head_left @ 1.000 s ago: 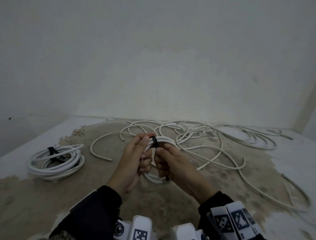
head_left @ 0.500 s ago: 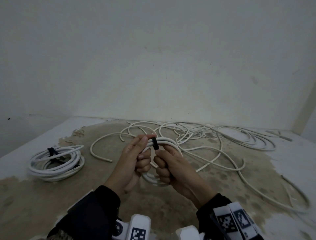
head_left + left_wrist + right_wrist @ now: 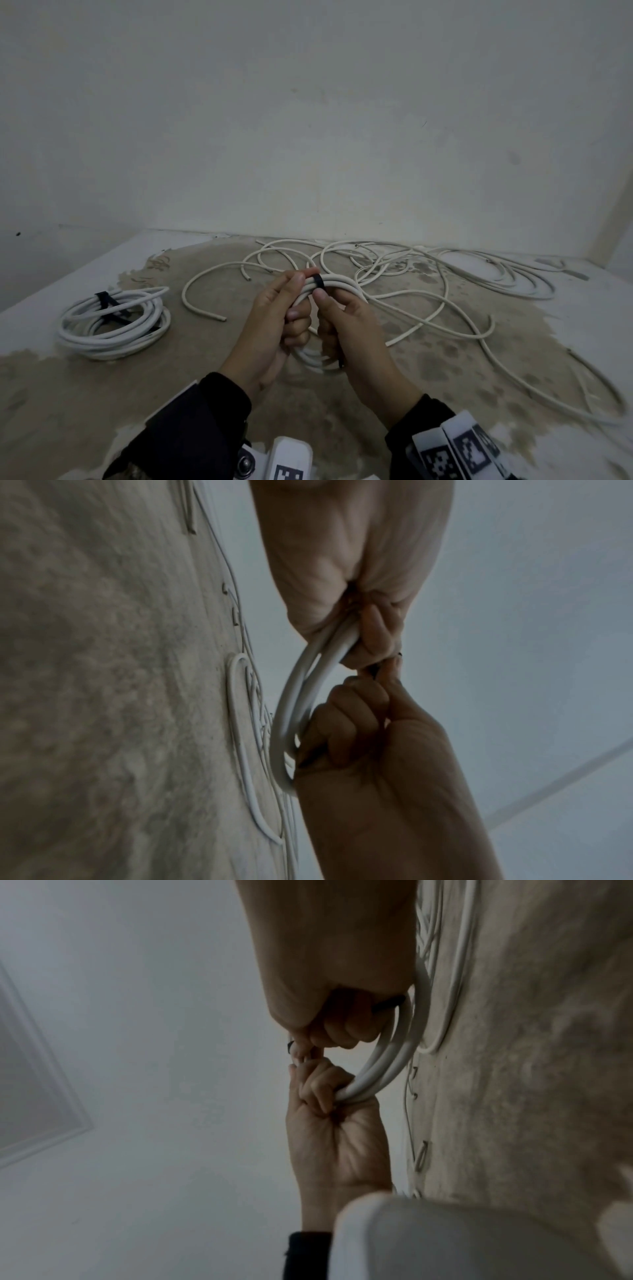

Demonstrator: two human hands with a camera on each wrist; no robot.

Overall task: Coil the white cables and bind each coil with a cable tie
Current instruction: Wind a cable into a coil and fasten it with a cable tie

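Observation:
I hold a small coil of white cable point(image 3: 337, 283) upright above the floor, between both hands. A black cable tie point(image 3: 318, 281) wraps the top of the coil. My left hand point(image 3: 291, 301) grips the coil's left side, forefinger and thumb at the tie. My right hand point(image 3: 337, 311) curls round the right side, thumb tip just under the tie, and the tie's black tail point(image 3: 340, 362) runs through its fingers. The left wrist view shows the coil point(image 3: 298, 696) between both fists. In the right wrist view the tail point(image 3: 390, 1005) sticks out of my right fist.
A finished coil point(image 3: 113, 325) bound by a black tie point(image 3: 104, 299) lies on the floor at the left. Loose white cables point(image 3: 445, 284) sprawl behind and right of my hands, one free end point(image 3: 219, 317) to the left. Walls close the back.
The hands and coil stay in nearly the same place. My right thumb has crept up to just under the tie, and the tie's tail shows again below the right hand.

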